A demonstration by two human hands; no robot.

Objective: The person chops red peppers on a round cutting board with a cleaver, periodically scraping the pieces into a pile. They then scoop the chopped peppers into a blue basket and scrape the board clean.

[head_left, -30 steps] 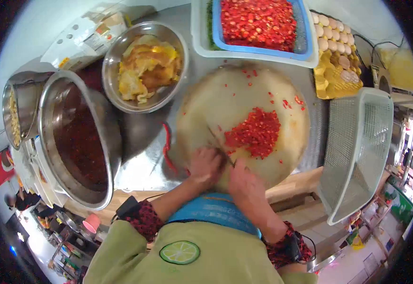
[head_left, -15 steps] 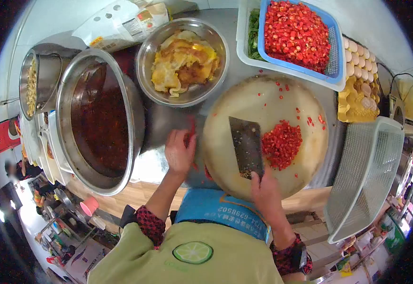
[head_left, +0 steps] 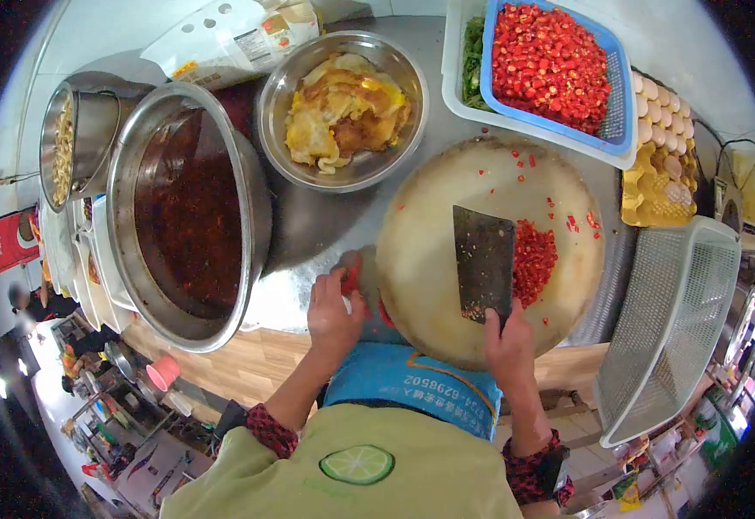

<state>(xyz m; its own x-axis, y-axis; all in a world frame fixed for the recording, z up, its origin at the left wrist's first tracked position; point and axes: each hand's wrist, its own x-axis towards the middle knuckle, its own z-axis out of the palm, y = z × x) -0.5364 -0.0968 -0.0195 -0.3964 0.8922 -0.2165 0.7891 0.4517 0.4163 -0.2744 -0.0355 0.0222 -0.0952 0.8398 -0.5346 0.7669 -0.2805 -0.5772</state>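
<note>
Dull, dark metal, roughened by clinging flecks, is seen on the cleaver (head_left: 485,255), while a matt, worn, stained surface is presented by the chopping block (head_left: 416,268). Glossy metal is shown by the basin (head_left: 256,208) and bowl (head_left: 273,111), smooth plastic by the blue basket (head_left: 620,95), matt cloth by the shirt (head_left: 299,484).
</note>
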